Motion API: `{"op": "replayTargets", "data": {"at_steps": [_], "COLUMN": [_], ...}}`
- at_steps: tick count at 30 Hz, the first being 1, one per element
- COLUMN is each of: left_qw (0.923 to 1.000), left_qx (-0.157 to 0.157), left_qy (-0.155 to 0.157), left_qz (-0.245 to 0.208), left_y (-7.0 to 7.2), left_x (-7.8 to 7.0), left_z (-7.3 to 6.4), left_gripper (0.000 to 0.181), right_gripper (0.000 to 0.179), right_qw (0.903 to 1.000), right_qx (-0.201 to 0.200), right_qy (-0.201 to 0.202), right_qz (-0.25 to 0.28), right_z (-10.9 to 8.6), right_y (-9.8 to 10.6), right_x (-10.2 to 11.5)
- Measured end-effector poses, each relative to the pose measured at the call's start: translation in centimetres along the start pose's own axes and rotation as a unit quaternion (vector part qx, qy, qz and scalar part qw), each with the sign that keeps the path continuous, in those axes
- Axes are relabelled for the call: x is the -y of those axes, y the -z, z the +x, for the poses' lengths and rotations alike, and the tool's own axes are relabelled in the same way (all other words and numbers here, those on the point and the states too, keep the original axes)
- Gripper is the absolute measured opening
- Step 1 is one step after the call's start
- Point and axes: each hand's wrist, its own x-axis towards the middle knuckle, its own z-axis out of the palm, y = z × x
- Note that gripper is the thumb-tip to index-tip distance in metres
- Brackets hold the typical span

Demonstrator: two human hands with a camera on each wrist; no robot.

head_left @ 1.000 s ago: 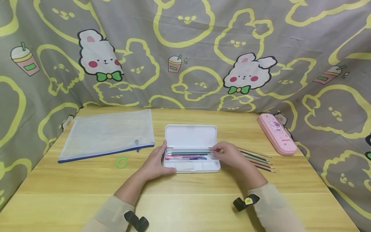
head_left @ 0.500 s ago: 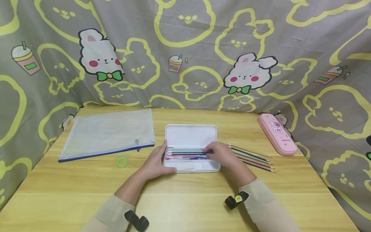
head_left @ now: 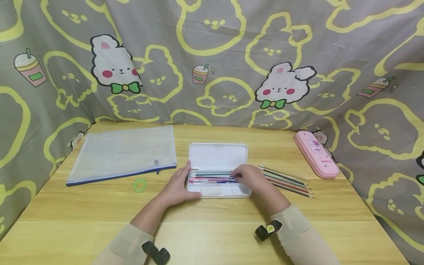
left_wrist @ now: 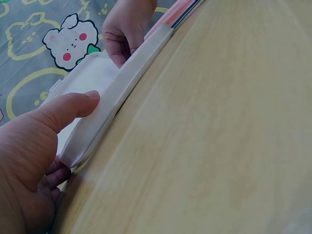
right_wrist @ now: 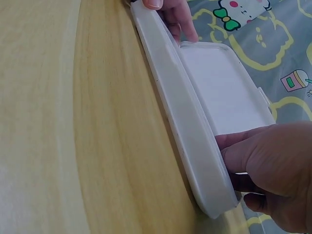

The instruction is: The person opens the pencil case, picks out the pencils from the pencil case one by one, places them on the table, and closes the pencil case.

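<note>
A white pencil case lies open in the middle of the table, its lid tipped back. My left hand grips its left end, thumb on the front wall and fingers around the back corner, as the left wrist view shows. My right hand reaches over the right end, with thumb and fingers pinching a dark pencil inside; the fingertips are partly hidden. Other pencils, pink and blue pens lie in the back compartment. A whitish block sits in the front one.
Several pencils lie fanned out right of the case. Farther right is a closed pink pencil case. At left lie a mesh zip pouch and a green ring. A patterned curtain hangs behind the table.
My right hand has moved left, further over the case, and the pencil at its fingertips now lies slightly aslant. My left hand keeps its place on the left end.
</note>
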Motion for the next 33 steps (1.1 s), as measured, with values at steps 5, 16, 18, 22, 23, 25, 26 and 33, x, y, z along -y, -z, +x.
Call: {"op": "replayTargets", "data": {"at_steps": [5,16,18,22,23,25,26,33], "left_qw": [1.0000,1.0000,1.0000,1.0000,1.0000,1.0000,1.0000,1.0000], "left_qx": [0.001,-0.001,-0.001,-0.001,-0.002,-0.003,-0.003,-0.001], "left_qy": [0.002,0.003,0.004,0.002,0.000,-0.003,-0.004,-0.003], "left_qz": [0.002,0.004,0.004,0.009,0.009,0.009,0.008,0.007], "left_y": [0.0,-0.1,-0.1,-0.1,-0.1,-0.1,-0.1,-0.1], "left_x": [0.0,0.1,0.1,0.1,0.1,0.1,0.1,0.1], "left_z": [0.0,0.1,0.1,0.1,0.1,0.1,0.1,0.1], "left_gripper": [0.124,0.124,0.124,0.124,0.124,0.124,0.124,0.123], "right_gripper": [0.019,0.021,0.022,0.023,0.023,0.024,0.023,0.023], "right_qw": [0.9995,0.9964,0.9963,0.9958,0.9957,0.9951,0.9946,0.9931], "right_qx": [-0.001,-0.020,-0.018,-0.019,-0.020,-0.029,-0.033,-0.068], "right_qy": [0.030,0.061,0.053,0.026,0.021,0.012,0.009,0.014], "right_qz": [0.007,0.056,0.064,0.086,0.088,0.094,0.098,0.095], "right_z": [-0.1,-0.8,-1.0,-1.6,-1.9,-2.4,-2.7,-4.8], "right_y": [-0.2,0.5,0.8,1.6,1.8,2.2,2.4,3.9], "right_x": [-0.4,-1.4,-1.5,-1.9,-2.1,-2.5,-2.7,-4.6]}}
